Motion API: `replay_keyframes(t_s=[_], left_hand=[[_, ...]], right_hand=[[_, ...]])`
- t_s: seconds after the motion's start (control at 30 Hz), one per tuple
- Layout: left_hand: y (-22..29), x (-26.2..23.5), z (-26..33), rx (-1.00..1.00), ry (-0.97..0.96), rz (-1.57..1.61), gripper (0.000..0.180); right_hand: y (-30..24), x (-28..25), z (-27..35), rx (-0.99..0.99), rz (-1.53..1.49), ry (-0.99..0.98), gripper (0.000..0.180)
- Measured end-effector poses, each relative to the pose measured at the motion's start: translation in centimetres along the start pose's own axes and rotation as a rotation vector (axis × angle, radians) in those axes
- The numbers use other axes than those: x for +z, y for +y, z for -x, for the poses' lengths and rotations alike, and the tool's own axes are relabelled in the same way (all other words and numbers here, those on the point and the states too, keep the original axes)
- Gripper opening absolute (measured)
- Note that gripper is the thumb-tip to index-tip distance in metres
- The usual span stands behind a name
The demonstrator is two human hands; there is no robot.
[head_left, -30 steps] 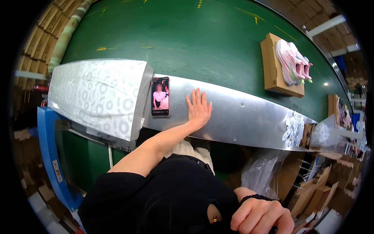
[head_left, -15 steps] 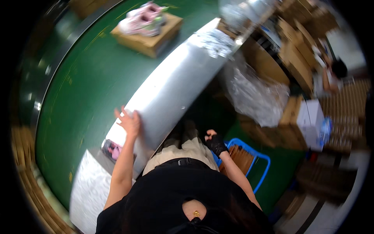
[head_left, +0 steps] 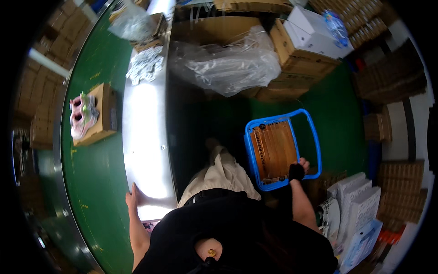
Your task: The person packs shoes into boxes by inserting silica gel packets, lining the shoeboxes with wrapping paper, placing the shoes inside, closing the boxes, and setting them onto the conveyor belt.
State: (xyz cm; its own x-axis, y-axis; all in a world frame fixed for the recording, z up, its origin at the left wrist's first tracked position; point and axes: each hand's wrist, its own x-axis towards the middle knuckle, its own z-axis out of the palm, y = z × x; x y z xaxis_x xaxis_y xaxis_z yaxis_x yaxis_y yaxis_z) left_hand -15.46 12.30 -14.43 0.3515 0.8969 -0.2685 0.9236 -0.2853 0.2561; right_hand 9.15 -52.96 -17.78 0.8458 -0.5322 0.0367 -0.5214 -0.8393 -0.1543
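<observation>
My left hand (head_left: 132,197) rests at the outer edge of a long metal worktop (head_left: 146,123), one finger stretched forward and the others hard to make out. Nothing shows in it. On my right, my right hand (head_left: 298,170), in a black fingerless glove, is closed at the bar of a blue-framed chair (head_left: 250,157). Brown cardboard with tape (head_left: 273,150) covers the chair's seat. Beyond the worktop's left edge, a pair of pink and white sneakers (head_left: 83,116) stands on a cardboard box (head_left: 107,109).
A green conveyor surface (head_left: 86,182) runs along the left. Crumpled white paper pieces (head_left: 145,65) lie at the worktop's far end. Clear plastic sheeting (head_left: 228,68) drapes over cartons ahead, beside a white box (head_left: 315,34). White packages (head_left: 358,205) are stacked at the lower right.
The view has turned to the right. My left hand has moved from spread on the worktop to its edge. My right hand has gone from beside the chair's seat to its bar.
</observation>
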Motion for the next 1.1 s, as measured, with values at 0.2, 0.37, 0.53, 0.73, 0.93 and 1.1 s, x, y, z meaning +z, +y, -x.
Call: replay_keyframes(t_s=[0.2, 0.37, 0.53, 0.73, 0.93, 1.1], left_hand=[[3.3, -1.5, 1.7, 0.002, -0.045, 0.015, 0.093], [2.6, -0.9, -0.7, -0.042, -0.196, 0.017, 0.098], [-3.1, -0.1, -4.9, -0.049, -0.247, -0.003, 0.093], [-0.6, 0.4, -4.5, -0.013, -0.314, 0.105, 0.093], [2.4, -0.5, -2.0, 0.050, -0.190, 0.125, 0.090], [1.5, -0.1, -2.3, 0.053, -0.055, -0.016, 0.084]], right_hand=[[8.1, -1.5, -6.2, 0.769, -0.069, 0.082, 0.051], [13.2, 0.1, -8.7, 0.339, -0.217, -0.343, 0.045], [12.4, 1.5, -8.0, 0.295, -0.237, -0.255, 0.035], [15.0, 0.3, -0.4, 0.309, -0.213, -0.395, 0.034], [17.6, 1.0, 2.2, 0.272, -0.017, -0.279, 0.036], [16.9, -0.5, 0.9, 0.165, 0.126, -0.400, 0.038]])
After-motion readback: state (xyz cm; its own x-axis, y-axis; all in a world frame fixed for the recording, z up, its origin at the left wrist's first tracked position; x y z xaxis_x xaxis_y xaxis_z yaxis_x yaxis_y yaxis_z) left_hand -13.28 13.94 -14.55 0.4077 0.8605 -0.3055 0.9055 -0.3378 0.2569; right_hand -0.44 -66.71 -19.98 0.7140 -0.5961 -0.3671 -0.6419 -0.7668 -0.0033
